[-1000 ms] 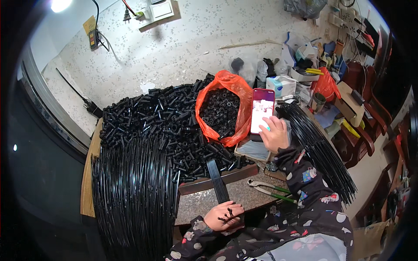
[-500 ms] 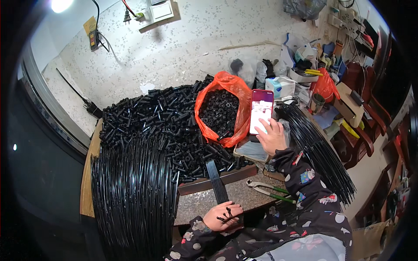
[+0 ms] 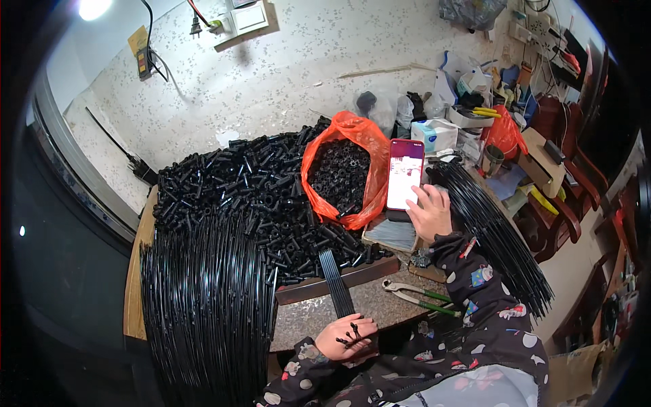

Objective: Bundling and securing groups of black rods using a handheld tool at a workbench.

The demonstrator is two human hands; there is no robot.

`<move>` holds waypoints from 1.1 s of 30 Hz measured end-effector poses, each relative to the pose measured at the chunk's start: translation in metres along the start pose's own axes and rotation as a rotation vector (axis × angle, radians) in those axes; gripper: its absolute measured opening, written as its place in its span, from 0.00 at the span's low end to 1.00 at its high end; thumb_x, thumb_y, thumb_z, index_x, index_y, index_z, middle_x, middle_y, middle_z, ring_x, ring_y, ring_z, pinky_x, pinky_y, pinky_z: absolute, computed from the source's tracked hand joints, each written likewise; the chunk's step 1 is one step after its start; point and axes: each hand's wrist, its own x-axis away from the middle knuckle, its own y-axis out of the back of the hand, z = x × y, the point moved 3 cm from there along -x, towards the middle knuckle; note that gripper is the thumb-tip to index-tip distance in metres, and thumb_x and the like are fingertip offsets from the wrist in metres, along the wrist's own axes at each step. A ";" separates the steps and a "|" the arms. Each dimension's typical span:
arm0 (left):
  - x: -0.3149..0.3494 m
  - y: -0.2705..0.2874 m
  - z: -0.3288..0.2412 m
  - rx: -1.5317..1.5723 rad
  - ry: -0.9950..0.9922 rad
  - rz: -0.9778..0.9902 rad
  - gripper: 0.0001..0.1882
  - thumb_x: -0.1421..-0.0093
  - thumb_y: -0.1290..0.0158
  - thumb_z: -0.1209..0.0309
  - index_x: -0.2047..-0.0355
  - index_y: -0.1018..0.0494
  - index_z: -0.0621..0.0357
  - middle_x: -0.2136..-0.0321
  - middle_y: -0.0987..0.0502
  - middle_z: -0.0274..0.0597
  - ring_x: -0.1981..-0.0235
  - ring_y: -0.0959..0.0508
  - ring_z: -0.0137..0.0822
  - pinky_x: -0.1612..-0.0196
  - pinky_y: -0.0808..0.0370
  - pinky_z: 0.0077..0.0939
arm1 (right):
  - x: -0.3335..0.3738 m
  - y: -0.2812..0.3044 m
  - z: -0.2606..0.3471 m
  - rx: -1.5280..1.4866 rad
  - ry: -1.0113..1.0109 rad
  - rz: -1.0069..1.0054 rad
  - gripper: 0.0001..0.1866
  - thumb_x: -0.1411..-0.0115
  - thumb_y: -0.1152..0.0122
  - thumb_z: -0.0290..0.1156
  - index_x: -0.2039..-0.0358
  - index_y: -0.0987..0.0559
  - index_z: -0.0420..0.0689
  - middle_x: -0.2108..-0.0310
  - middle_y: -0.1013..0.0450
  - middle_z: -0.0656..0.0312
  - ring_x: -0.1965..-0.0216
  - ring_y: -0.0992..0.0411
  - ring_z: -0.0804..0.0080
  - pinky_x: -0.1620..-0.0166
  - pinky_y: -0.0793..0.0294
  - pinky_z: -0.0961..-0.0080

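Observation:
My left hand [image 3: 344, 337], near the table's front edge, is closed round a flat bundle of thin black rods [image 3: 333, 275]. Several short rod ends with small black tips poke up between its fingers. A smartphone [image 3: 405, 176] with a lit screen stands propped up beside an orange-red plastic bag [image 3: 375, 193]. My right hand [image 3: 431, 214] is at the phone's lower right edge, fingers spread, with fingertips over the screen; whether they touch it I cannot tell. Small black plastic parts [image 3: 342, 169] fill the bag.
Black plastic tubes [image 3: 230, 180] are heaped behind a low brown edging strip [image 3: 339, 279]. Long black rods lie at left [image 3: 203, 312] and right [image 3: 491, 230]. Green-handled pincers [image 3: 420, 296] rest on the table [image 3: 305, 319]. A tissue pack [image 3: 435, 136] stands among clutter at back right.
My right hand has drawn back slightly to the right and down from the middle of the phone screen. My left hand and its rods look unmoved.

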 end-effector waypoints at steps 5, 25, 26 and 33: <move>0.001 0.001 0.000 0.004 0.001 -0.011 0.13 0.55 0.55 0.70 0.67 0.35 0.57 0.67 0.32 0.42 0.64 0.33 0.37 0.57 0.39 0.31 | -0.001 -0.003 0.006 -0.030 0.036 0.020 0.12 0.62 0.48 0.32 0.73 0.29 0.48 0.60 0.41 0.64 0.58 0.47 0.65 0.57 0.51 0.69; 0.002 0.000 0.001 0.024 0.015 -0.017 0.13 0.56 0.54 0.70 0.67 0.34 0.57 0.68 0.32 0.41 0.63 0.33 0.36 0.58 0.39 0.31 | -0.011 -0.007 0.010 -0.023 0.031 0.012 0.12 0.61 0.49 0.31 0.71 0.29 0.49 0.59 0.42 0.64 0.57 0.48 0.66 0.57 0.51 0.69; 0.001 0.001 0.000 0.019 0.014 -0.027 0.13 0.56 0.54 0.70 0.67 0.34 0.57 0.68 0.32 0.41 0.63 0.33 0.36 0.58 0.39 0.32 | -0.011 -0.008 0.011 -0.035 0.043 0.031 0.12 0.61 0.49 0.31 0.71 0.29 0.49 0.58 0.42 0.64 0.57 0.48 0.66 0.57 0.52 0.69; 0.001 0.001 -0.001 0.001 0.011 -0.029 0.13 0.56 0.54 0.70 0.67 0.34 0.57 0.68 0.31 0.42 0.64 0.33 0.37 0.58 0.39 0.32 | -0.021 -0.012 0.012 0.006 -0.004 0.030 0.12 0.61 0.50 0.32 0.71 0.29 0.49 0.58 0.43 0.64 0.56 0.49 0.65 0.56 0.52 0.69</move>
